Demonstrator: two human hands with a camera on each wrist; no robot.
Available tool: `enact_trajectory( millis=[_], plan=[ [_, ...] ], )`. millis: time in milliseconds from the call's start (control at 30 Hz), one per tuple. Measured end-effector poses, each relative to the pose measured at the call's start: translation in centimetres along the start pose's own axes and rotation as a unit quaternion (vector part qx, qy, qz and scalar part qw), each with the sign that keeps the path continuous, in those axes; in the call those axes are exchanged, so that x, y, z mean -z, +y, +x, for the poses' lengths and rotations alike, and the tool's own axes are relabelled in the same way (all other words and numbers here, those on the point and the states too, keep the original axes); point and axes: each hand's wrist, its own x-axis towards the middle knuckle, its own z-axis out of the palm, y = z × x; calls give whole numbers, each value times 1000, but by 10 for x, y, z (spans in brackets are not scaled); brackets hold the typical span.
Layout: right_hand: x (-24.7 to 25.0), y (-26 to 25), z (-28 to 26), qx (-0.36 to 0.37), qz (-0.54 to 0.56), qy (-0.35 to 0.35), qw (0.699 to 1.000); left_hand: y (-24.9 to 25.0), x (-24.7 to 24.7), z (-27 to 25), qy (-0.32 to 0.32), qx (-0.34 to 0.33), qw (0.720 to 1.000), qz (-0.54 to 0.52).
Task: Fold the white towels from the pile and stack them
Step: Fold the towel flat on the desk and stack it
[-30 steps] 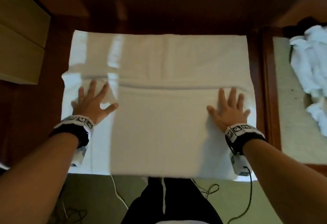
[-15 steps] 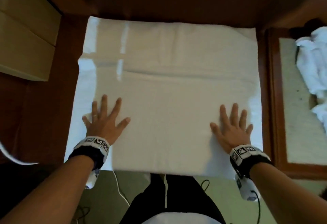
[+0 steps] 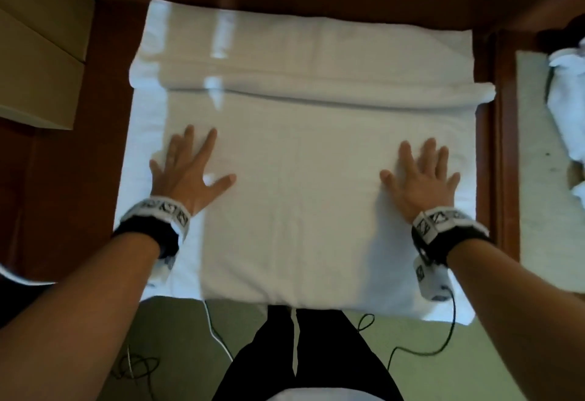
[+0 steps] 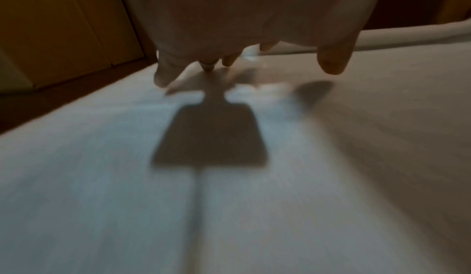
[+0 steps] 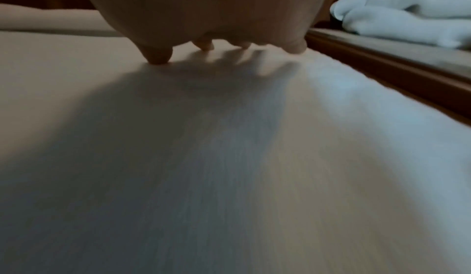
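Since a moment ago, a fat roll of cloth has bunched up just past the fingertips, and both hands sit a little farther up the white towel (image 3: 300,179). The left hand (image 3: 186,176) lies flat on the towel, fingers (image 4: 331,61) spread wide, holding nothing. The right hand (image 3: 421,179) lies flat too, fingers (image 5: 158,55) straight. The towel covers the dark wooden bench (image 3: 487,147). The pile of towels (image 5: 407,10) lies well to the right of the right fingers. The wrist bands carry black-and-white marks, with no words to read.

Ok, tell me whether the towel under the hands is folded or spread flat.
Folded. The towel has an upper layer ending at a thick crosswise edge, with a single layer beyond it; both hands press flat on top.
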Motion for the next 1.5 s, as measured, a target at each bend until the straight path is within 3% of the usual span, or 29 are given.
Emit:
enact_trajectory(
  millis=[167, 400, 500, 667, 833, 933, 1133, 1267, 1333, 1433, 1500],
  plan=[
    [-48, 18, -68, 35, -9, -42, 998, -12, -45, -56, -47, 27, 997, 62],
    [-19, 6, -3, 26, -16, -2, 1000, -4, -5, 15, -18, 15, 997, 69],
    [-9, 1, 5, 24, 6, 1, 1000, 0, 5, 23, -24, 5, 999, 43],
    [-43, 12, -56, 31, -17, 42, 998, -7, -30, -41, 18, -26, 999, 38],
    [-107, 53, -139, 18, -41, -6, 999, -62, -97, -127, -19, 6, 998, 64],
    [-111, 61, -134, 20, -40, 4, 999, -83, -107, -136, -13, 22, 997, 78],
    [-111, 62, -141, -6, -27, 66, 997, -67, -111, -138, 22, -12, 998, 58],
    [-130, 95, -170, -21, -34, 37, 999, -73, -126, -152, 5, -33, 995, 98],
    [-130, 103, -176, 2, -53, 54, 997, -72, -130, -153, 22, -36, 994, 104],
    [-131, 88, -175, 109, -120, 84, 983, -69, -133, -149, 58, -57, 989, 120],
    [-134, 72, -169, 140, -147, 88, 975, -66, -134, -143, 70, -76, 988, 117]
  ],
)
